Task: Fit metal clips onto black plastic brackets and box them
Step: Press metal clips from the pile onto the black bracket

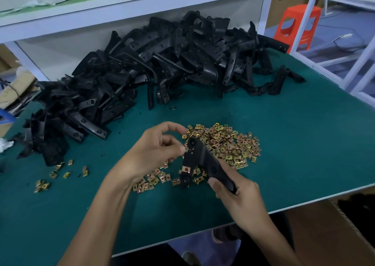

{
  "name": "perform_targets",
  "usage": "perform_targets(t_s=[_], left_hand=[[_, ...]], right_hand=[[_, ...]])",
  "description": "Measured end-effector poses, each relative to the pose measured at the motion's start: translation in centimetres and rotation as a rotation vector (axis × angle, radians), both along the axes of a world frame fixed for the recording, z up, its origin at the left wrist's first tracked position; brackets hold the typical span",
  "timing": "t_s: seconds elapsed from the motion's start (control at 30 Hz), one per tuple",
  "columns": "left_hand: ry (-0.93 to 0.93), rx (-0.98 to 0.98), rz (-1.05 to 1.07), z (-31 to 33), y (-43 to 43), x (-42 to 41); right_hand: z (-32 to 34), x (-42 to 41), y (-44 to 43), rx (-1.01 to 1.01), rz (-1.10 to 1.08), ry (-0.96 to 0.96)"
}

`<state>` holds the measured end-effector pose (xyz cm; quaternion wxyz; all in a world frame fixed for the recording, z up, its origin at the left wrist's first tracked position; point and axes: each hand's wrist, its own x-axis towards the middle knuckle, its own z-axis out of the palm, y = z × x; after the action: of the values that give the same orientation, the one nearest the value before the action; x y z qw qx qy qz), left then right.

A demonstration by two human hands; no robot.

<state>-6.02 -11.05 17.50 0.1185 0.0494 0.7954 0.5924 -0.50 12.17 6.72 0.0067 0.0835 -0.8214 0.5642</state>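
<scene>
Bracket [199,158] hung over the clips [227,142] near the bench's [284,154] front edge, gripped by the right hand [237,194]; the left hand [154,150] pinched its side; a crooked clip might slip off.

Orange stool [300,12] far right; white cable [346,35] on floor beside; green table [304,144].

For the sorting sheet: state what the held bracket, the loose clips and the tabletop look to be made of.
Held bracket: black moulded plastic, it seems; dull sheen, formed holes.
Clips: metal, probably plated steel; yellow-gold glint, thin folded squares.
Tabletop: dark green matte mat, perhaps rubber or vinyl; no glare, pale edge strip.
</scene>
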Motion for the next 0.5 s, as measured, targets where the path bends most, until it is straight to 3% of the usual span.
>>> perform_targets(t_s=[0.2, 0.5], left_hand=[[-0.042, -0.055, -0.079, 0.3, 0.2, -0.3], [-0.008, -0.003, 0.040, -0.3, 1.2, 0.6]], right_hand=[[0.0, 0.1, -0.2, 0.124, -0.018, 0.061], [-0.2, 0.3, -0.3, 0.111, -0.042, 0.047]])
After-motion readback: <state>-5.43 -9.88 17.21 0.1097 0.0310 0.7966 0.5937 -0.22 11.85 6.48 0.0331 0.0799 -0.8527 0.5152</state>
